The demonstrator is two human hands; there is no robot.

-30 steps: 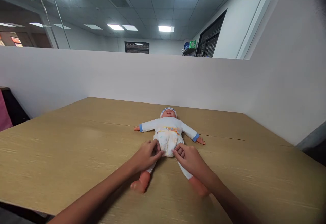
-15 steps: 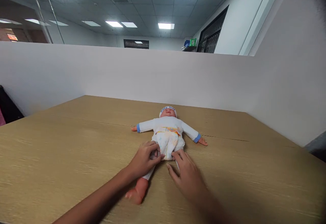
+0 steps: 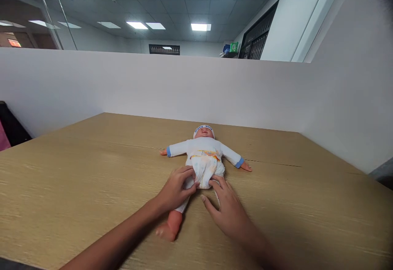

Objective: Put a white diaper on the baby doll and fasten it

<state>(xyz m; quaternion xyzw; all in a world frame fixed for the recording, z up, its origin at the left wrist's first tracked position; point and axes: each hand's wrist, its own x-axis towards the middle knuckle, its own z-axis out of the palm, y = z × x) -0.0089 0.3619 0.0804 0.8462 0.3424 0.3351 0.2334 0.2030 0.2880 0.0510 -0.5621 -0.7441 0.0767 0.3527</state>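
Observation:
A baby doll lies on its back, arms spread, head at the far end. It wears a white top with blue cuffs and a white printed cap. Around its hips is a white diaper with faint coloured marks. My left hand is closed at the diaper's edge on the left, its thumb near the crotch. One bare doll foot sticks out below my left wrist. On the right, my right hand touches the diaper's other leg edge with its fingertips, thumb held apart. It covers most of that leg.
A wide wood-look table carries the doll, with a thin seam across it. A white partition rises behind the table, and a wall stands at the right. At the far left is a black and pink item.
The view has tilted slightly, so the doll sits a little higher and further right. Both hands stay at the diaper's leg edges, with only slight finger movement.

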